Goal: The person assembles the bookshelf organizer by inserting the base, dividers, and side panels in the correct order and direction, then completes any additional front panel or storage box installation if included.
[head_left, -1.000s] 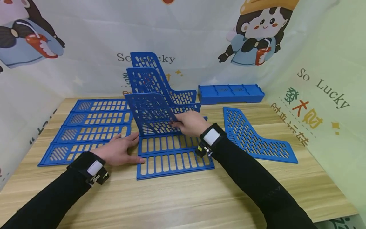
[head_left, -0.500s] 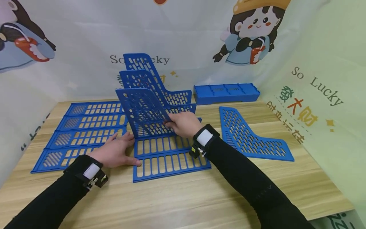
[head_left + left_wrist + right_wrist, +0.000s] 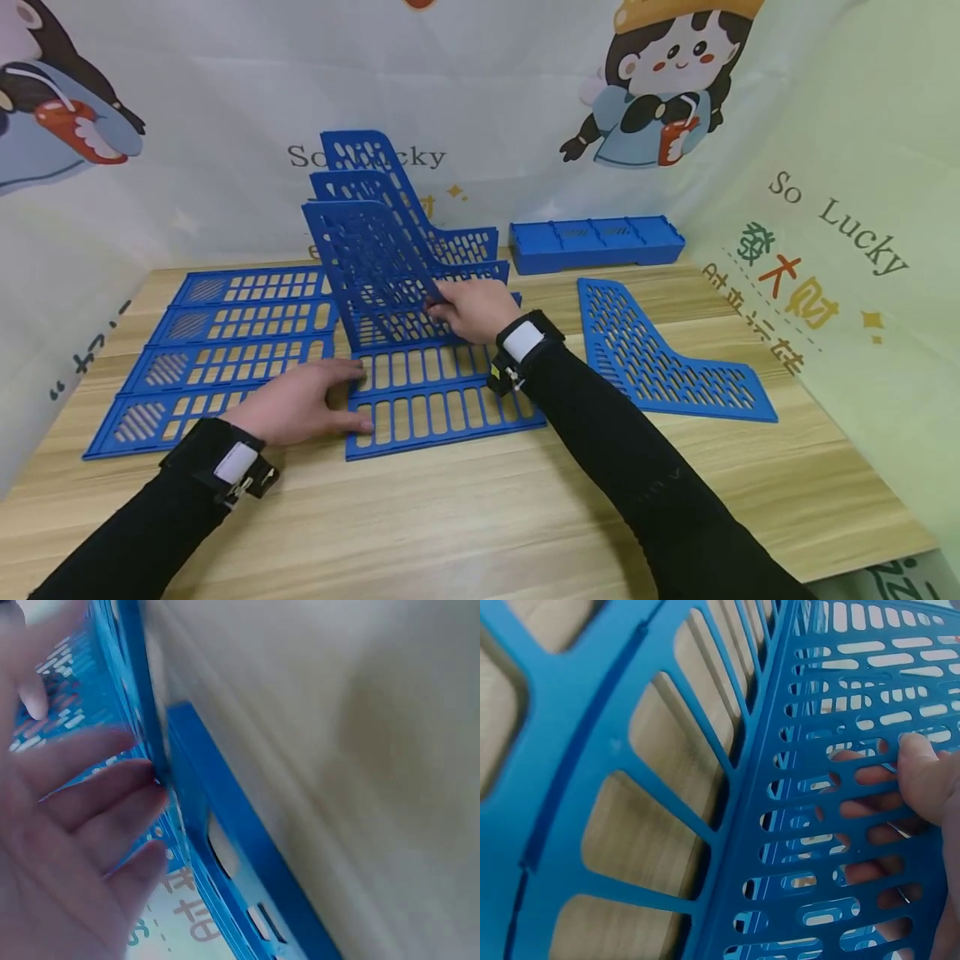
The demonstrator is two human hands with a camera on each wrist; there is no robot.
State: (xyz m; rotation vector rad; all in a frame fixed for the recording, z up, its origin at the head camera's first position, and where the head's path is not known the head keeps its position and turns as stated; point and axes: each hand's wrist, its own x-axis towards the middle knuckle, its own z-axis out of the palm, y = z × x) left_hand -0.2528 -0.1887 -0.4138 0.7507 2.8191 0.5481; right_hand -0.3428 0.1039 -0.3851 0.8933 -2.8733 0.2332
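Blue plastic, thin and pierced all over with slots, makes up the front upright panel (image 3: 363, 258), whose lower edge meets the slotted base (image 3: 420, 442) near the middle of the table (image 3: 375, 525). Whether that edge is locked in or merely rests there, I cannot tell. It looks light and fairly stiff, likely to flex a little across its tall end, with a smooth face that may slide under dry fingers; narrow bars between slots seem the parts most apt to crack if forced. Its sloping edge offers a good hold, thumb on one face and fingers on the other, low enough to keep the push near the joint.

Just there the right hand (image 3: 480, 310) pinches it, thumb on the near face, fingers showing through the slots behind. At the base's left side the left hand (image 3: 300, 404) has its fingers extended and apart, touching the edge without curling round it.

Behind stand two similar panels (image 3: 465, 246). Further out lie four flat strips (image 3: 165, 369) to the left, a loose panel (image 3: 660, 358) to the right, and a long blue box-like part (image 3: 600, 244) by the printed backdrop (image 3: 510, 75).
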